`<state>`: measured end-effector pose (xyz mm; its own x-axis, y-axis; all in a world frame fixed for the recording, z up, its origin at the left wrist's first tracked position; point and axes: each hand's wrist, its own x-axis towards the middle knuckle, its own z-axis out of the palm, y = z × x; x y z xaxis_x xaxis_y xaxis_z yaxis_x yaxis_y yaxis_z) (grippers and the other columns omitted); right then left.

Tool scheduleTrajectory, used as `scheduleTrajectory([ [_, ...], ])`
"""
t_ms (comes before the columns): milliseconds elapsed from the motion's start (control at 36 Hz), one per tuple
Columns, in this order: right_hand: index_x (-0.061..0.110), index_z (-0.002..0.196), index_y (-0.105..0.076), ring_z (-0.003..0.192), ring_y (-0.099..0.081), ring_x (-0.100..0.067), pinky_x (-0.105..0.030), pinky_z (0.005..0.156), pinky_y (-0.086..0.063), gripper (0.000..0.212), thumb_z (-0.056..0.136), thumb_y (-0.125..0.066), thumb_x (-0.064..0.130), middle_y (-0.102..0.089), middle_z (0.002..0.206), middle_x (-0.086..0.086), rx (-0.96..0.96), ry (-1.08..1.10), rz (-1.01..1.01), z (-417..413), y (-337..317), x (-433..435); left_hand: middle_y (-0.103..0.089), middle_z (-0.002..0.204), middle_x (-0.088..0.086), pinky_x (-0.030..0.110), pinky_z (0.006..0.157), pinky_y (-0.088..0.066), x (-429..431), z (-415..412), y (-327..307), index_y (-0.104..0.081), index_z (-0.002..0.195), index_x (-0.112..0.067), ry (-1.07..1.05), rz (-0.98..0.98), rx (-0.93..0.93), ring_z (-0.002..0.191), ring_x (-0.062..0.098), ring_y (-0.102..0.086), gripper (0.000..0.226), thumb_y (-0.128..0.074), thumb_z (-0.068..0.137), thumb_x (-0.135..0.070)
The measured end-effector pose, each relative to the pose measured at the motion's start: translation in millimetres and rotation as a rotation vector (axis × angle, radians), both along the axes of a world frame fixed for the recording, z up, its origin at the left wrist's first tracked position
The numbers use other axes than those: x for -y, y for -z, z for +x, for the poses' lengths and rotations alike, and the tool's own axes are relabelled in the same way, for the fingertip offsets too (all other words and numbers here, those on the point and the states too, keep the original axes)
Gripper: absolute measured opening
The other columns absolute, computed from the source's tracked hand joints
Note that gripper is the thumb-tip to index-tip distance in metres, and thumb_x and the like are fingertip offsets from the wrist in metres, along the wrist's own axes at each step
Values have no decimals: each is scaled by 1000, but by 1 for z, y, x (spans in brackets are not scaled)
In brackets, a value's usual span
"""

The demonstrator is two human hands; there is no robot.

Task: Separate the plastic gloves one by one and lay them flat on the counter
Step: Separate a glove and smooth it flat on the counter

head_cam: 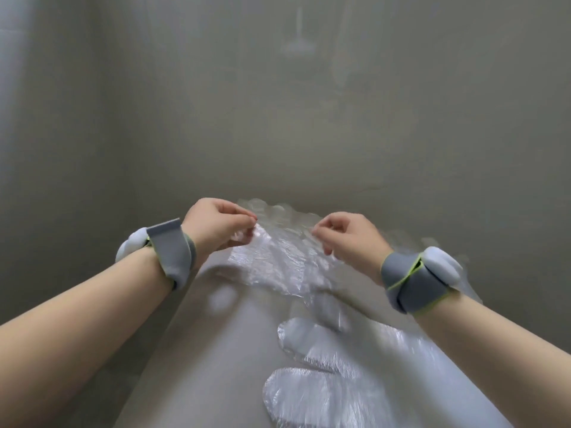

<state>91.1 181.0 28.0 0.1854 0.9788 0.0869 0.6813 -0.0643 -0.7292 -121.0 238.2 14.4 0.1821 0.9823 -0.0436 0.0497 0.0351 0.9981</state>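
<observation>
A clear, crinkled plastic glove (pixel 278 257) hangs stretched between my two hands above the pale counter (pixel 200 350). My left hand (pixel 216 223) pinches its left top corner between thumb and fingertips. My right hand (pixel 346 236) pinches the right edge, fingers curled. Behind the held glove lies a bunch of more clear plastic gloves (pixel 278 211) against the wall. A flat glove (pixel 324 366) rests on the counter near me, fingers pointing left, partly under my right forearm.
A grey wall (pixel 278 118) rises right behind the counter and along the left side. Both wrists carry grey straps with white pods. The counter's left edge (pixel 160 335) runs diagonally toward me.
</observation>
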Motion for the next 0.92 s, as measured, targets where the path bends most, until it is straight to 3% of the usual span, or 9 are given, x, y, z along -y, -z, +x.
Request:
scheduleTrajectory([
  [83,10,82,-65,40,-41,-11,-16,40,-32,23,88,-61,31,-57,51,-1,-151,-72,-153,-15,-3,18,-61,71,14,25,59,-59,-1,8,-12,-65,90,9,23,-101,163,51,11,-62,7,-62,84,7],
  [139,6,88,-65,38,-42,-10,-14,36,-28,40,92,-52,44,-58,53,-2,-317,-36,-371,-22,-5,23,-60,73,15,25,59,-59,-1,14,-20,-64,89,8,33,-150,222,56,15,-63,6,-62,84,7],
  [250,-1,93,-62,44,-57,-11,-13,34,-37,75,93,-24,63,-70,69,-10,-875,-78,-765,-26,-10,23,-61,76,14,25,64,-59,-4,23,-31,-64,84,2,30,-172,268,68,20,-63,7,-58,86,6],
  [306,-4,96,-63,50,-61,-15,-12,36,-40,82,91,-21,67,-71,79,-13,-1095,-81,-803,-23,-13,21,-63,78,13,25,65,-58,-5,24,-35,-63,84,0,33,-164,274,67,19,-65,7,-58,89,1],
  [361,-5,96,-63,49,-61,-16,-13,36,-40,81,91,-24,66,-70,79,-14,-1197,-45,-776,-22,-19,21,-62,82,14,25,67,-57,-7,25,-37,-64,86,0,37,-159,264,66,18,-65,6,-59,89,-2],
  [528,0,103,-48,52,-67,-27,-19,38,-50,42,96,-45,41,-68,79,-24,-1390,111,-616,-21,-28,16,-66,82,13,21,62,-56,-7,22,-42,-64,91,0,29,-143,251,55,11,-64,7,-58,90,-3],
  [611,5,96,-42,53,-67,-31,-22,38,-51,30,95,-50,34,-67,78,-24,-1441,134,-582,-22,-30,21,-65,80,12,21,62,-56,-6,21,-45,-65,90,-1,36,-134,272,55,10,-64,6,-59,89,-4],
  [750,9,77,-48,43,-62,-20,-17,34,-46,40,95,-43,44,-66,62,-13,-1322,119,-616,-26,-32,30,-64,82,9,19,61,-55,-3,20,-52,-64,89,-5,48,-133,273,69,15,-63,9,-57,92,-9],
  [917,0,75,-61,44,-61,-20,-17,36,-47,60,93,-39,53,-67,68,-15,-1272,22,-721,-28,-43,37,-64,85,9,20,63,-55,1,16,-62,-64,95,-5,42,-134,299,71,15,-63,9,-57,92,-11],
])
